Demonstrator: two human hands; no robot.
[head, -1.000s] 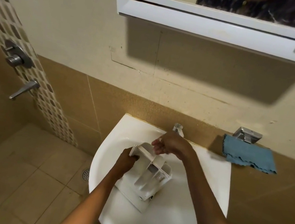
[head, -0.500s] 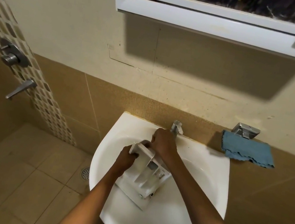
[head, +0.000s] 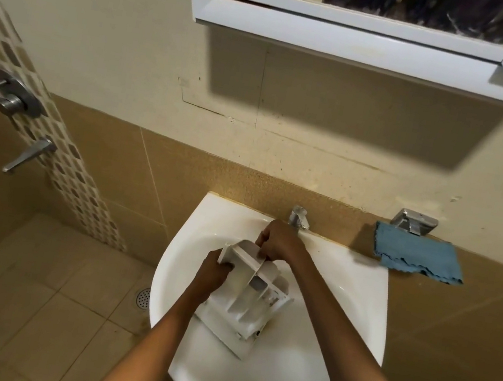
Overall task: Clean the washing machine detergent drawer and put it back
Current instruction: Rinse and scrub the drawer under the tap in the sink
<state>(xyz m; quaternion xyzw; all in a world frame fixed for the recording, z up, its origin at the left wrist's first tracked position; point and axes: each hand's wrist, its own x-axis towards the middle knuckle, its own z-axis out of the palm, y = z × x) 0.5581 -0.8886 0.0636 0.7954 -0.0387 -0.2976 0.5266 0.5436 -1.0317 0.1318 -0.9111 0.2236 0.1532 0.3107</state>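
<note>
A white plastic detergent drawer (head: 252,301) with several compartments is held tilted over the white basin (head: 337,323). My left hand (head: 215,273) grips its left wall, thumb hooked over the edge. My right hand (head: 278,242) is at the drawer's far end, just below the tap (head: 298,217), with fingers curled into the back compartment. I cannot see whether water runs from the tap.
A blue cloth (head: 416,256) hangs from a metal holder (head: 414,221) on the wall to the right. A mirror cabinet (head: 372,33) juts out above the basin. Shower valves (head: 12,98) and a floor drain (head: 144,297) lie to the left.
My right hand has moved slightly along the drawer's far end, from the divider toward the back wall under the tap. The left hand keeps its grip and the drawer stays put.
</note>
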